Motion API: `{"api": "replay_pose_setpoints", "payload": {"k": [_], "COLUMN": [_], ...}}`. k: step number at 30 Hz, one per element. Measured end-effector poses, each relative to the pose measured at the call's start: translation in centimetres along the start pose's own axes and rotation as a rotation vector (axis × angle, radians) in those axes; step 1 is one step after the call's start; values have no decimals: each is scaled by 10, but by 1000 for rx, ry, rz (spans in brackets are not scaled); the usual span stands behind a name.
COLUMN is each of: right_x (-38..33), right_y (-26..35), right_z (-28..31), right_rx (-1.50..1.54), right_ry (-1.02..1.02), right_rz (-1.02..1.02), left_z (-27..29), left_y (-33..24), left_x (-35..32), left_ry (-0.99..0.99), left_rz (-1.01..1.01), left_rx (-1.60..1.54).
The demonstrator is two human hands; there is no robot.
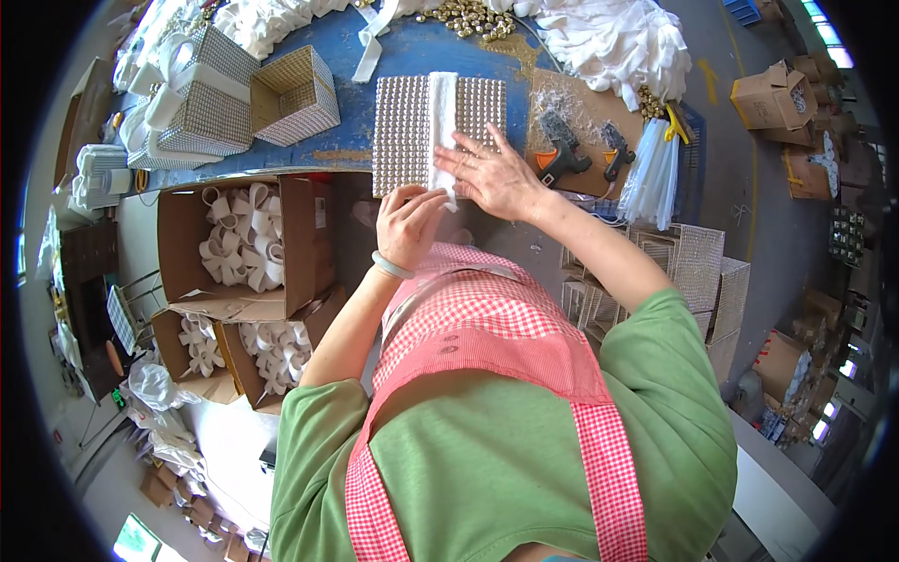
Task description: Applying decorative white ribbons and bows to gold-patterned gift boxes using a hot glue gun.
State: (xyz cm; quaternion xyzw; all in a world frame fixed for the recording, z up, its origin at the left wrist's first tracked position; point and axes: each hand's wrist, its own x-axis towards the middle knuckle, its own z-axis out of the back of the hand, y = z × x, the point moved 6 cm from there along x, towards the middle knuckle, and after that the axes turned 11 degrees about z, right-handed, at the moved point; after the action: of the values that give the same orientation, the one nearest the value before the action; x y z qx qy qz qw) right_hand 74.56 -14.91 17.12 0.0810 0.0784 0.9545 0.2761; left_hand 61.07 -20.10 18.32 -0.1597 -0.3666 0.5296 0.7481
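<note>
A box covered in rows of silvery beads [401,126] lies at the near edge of the blue table. A fuzzy white ribbon [442,108] runs down its middle. My right hand [501,180] presses on the ribbon and the box's right part, its fingers stretched out and spread. At the near edge, my left hand [410,223] is closed, its fingertips pinched at the ribbon's lower end. The underside of that grip is hidden.
On the blue table [309,155], an open beaded box [295,94] and ribboned boxes [208,117] stand left. Glue guns [560,155], clear glue sticks [653,178] and white ribbon heaps [599,47] lie right. Cartons of white bows [245,239] stand below left, wire-framed boxes [693,267] lower right.
</note>
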Motion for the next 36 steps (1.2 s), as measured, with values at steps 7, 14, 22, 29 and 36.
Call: {"api": "replay_pose_setpoints", "payload": {"k": [7, 14, 22, 29, 36], "right_x": [-15, -12, -11, -12, -13], "right_y": [22, 15, 15, 16, 23], "right_z": [-6, -2, -3, -3, -2], "right_rx": [70, 47, 50, 61, 114], "right_ry": [55, 5, 5, -3, -53], "right_rz": [46, 5, 13, 6, -55], "left_z": [-3, 6, -62, -90, -103], "left_y": [6, -8, 41, 39, 44], "left_x": [-10, -22, -62, -47, -43], "left_ry": [9, 5, 140, -125, 12], "left_rz": [-8, 29, 1375, 1541, 1134], "left_rx": [-57, 5, -1243, -1621, -2149]}}
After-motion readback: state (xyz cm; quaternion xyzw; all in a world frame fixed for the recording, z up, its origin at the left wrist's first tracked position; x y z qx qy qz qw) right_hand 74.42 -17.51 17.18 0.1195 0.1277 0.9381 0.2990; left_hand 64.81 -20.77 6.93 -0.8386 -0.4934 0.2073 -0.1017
